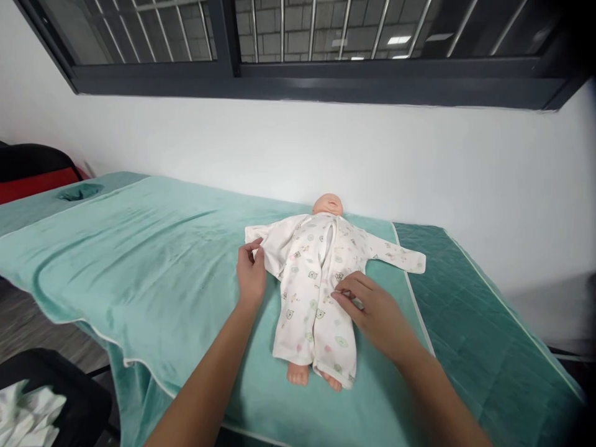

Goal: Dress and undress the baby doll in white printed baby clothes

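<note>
A baby doll (328, 203) lies on its back, its head toward the wall and its bare feet toward me. It wears a white baby romper (307, 285) with small animal prints, parted at the upper chest. My left hand (251, 270) is closed, thumb and fingers pinching the romper's sleeve on the left side. Over the lower front of the romper, my right hand (370, 304) has thumb and index finger close together at the cloth. Whether fabric is between those fingertips I cannot tell. The other sleeve (403, 257) stretches out flat to the right.
A light green sheet (153, 248) covers the bed, over a darker green quilted cover (465, 316) on the right. A white wall and a barred window (316, 81) stand behind. At lower left, a black chair (86, 397) holds crumpled white cloth (30, 413).
</note>
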